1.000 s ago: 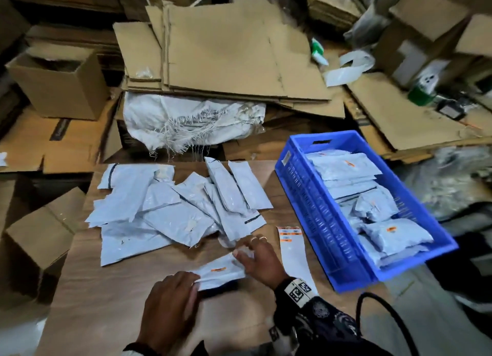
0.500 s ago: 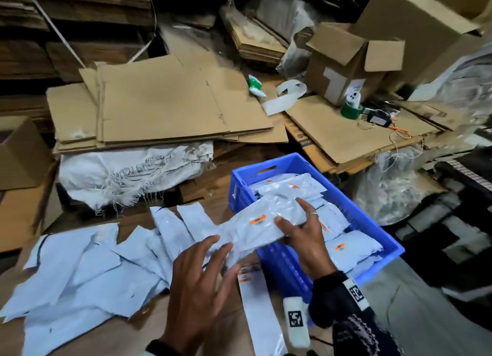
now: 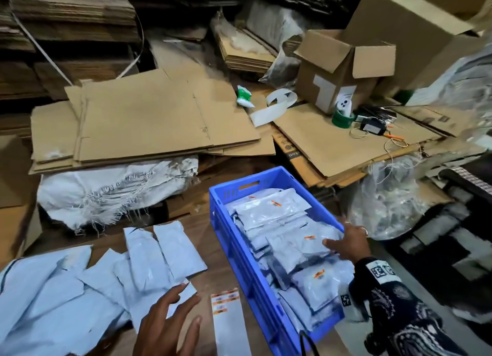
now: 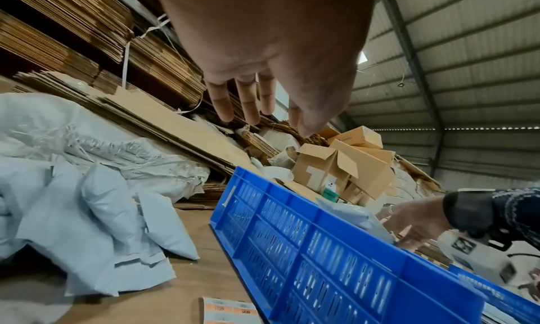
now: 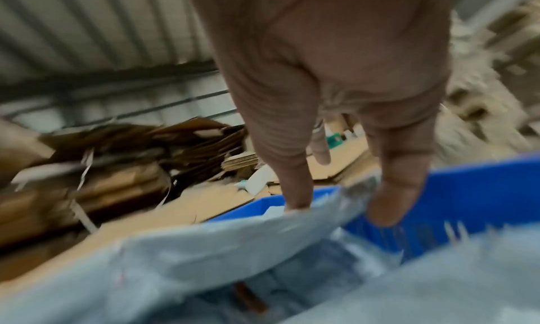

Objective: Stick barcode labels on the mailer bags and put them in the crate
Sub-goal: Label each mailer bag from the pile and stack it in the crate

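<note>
A blue crate (image 3: 239,262) stands on the right of the wooden table (image 3: 202,230), holding several grey mailer bags (image 3: 271,212) with orange labels. My right hand (image 3: 346,242) reaches over its right rim with straight, spread fingers touching the top bag (image 3: 298,246). The blurred right wrist view shows the thumb and a fingertip (image 5: 388,209) against that bag's edge (image 5: 204,248) inside the crate (image 5: 467,190). My left hand (image 3: 170,323) hovers open and empty over the table, beside the pile of unlabelled bags (image 3: 66,289) and the label strip (image 3: 229,318).
Flattened cardboard sheets (image 3: 149,121) and a frayed white woven sack (image 3: 111,193) lie beyond the table. An open cardboard box (image 3: 343,71) and a green tape roll (image 3: 343,118) sit at the back right. A clear plastic bag (image 3: 386,204) bulges right of the crate.
My right hand carried the labelled bag from the table into the crate and now only touches it. My left hand let go and lifted, open. The view swung right.
</note>
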Demonstrator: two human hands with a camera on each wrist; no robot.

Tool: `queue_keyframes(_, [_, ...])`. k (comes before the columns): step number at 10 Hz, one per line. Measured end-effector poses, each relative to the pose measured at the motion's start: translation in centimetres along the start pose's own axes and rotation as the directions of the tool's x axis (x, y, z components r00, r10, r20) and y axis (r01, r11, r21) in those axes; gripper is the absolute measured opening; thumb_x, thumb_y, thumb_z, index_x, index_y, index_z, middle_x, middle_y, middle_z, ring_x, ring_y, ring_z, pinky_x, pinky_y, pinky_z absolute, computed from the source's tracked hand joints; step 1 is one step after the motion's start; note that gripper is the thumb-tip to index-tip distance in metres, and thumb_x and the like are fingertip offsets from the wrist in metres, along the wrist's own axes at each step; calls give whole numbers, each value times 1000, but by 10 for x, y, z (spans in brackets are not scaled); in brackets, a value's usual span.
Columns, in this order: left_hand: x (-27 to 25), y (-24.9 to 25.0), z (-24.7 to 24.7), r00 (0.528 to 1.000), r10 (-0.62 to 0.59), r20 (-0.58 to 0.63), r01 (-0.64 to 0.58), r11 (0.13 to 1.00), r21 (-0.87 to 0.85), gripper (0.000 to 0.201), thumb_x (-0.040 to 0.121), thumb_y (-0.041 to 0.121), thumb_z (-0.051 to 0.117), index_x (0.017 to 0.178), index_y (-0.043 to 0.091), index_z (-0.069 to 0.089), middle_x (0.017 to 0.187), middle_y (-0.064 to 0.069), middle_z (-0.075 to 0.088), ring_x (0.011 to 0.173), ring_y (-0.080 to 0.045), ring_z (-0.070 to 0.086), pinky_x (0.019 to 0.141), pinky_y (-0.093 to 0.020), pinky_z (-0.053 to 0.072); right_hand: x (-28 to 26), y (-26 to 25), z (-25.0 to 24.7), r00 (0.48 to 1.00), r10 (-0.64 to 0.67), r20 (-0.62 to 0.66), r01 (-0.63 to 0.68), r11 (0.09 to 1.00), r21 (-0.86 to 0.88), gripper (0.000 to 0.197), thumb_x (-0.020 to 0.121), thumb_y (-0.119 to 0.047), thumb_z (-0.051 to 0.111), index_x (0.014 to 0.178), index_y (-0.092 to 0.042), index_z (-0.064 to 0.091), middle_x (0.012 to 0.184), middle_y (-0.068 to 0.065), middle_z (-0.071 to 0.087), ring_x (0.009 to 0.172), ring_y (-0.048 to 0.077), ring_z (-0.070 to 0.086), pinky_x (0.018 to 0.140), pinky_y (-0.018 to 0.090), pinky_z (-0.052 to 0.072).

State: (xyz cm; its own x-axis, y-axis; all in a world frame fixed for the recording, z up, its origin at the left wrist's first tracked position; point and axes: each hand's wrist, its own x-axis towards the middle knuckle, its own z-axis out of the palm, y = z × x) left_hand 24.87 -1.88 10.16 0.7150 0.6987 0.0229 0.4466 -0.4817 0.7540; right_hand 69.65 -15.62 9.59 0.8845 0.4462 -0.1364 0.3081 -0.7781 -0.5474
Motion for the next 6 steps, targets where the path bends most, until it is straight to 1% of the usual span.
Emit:
queue_keyframes(1, [1, 5, -7, 991, -3, 136, 36, 970, -240, 67, 88, 54, 66, 101, 88, 10, 120, 67, 8, 126, 18, 20, 117, -17, 22, 1, -2, 3, 984, -158, -85, 120, 932, -343, 70, 78, -48, 80, 136, -15, 57, 131, 26, 48, 121, 42, 52, 96, 45, 47])
queue_keyframes(2, [-5, -14, 14, 994, -71, 78, 85, 977, -193, 50, 78, 46, 80, 109, 76, 55, 126, 54, 41, 120, 17, 40, 105, -4, 29, 0, -16, 20, 937, -322, 132, 344, 915, -212, 78, 81, -62, 71, 146, -24, 51, 142, 23, 46, 135, 36, 46, 109, 41, 40])
queue_keyframes(3, [-8, -31, 49, 978, -69, -196, 59, 997, -52, 28, 89, 25, 71, 109, 45, 71, 130, 19, 62, 114, 12, 52, 97, 0, 36, 0, -30, 37, 857, -285, 429, 431, 852, -296, 100, 75, -86, 51, 155, -28, 35, 152, 17, 42, 140, 27, 44, 114, 34, 34])
queue_keyframes(4, [-12, -28, 48, 973, -134, -189, 96, 976, -196, 45, 79, 38, 81, 112, 62, 61, 124, 19, 67, 115, 3, 57, 97, -17, 49, 0, -35, 50, 827, -227, 514, 463, 793, -396, 126, 54, -107, 17, 145, -25, 45, 143, 12, 53, 132, 26, 51, 106, 36, 40])
queue_keyframes(5, [-12, -37, 44, 979, -82, -187, 75, 996, -47, 41, 72, 87, 54, 112, 83, 43, 126, 53, 45, 127, 13, 38, 99, 0, 32, -5, -46, 56, 844, -173, 508, 442, 760, -477, 73, 87, -78, 44, 131, -19, 52, 138, 14, 54, 126, 30, 55, 99, 36, 43])
queue_keyframes(6, [-20, -37, 45, 972, -21, -233, 47, 993, 106, 35, 85, 83, 41, 120, 74, 45, 125, 39, 55, 114, 6, 51, 90, -7, 41, -8, -51, 65, 828, -139, 544, 466, 710, -528, 60, 96, -64, 47, 131, -14, 50, 138, 15, 53, 125, 30, 56, 98, 35, 44])
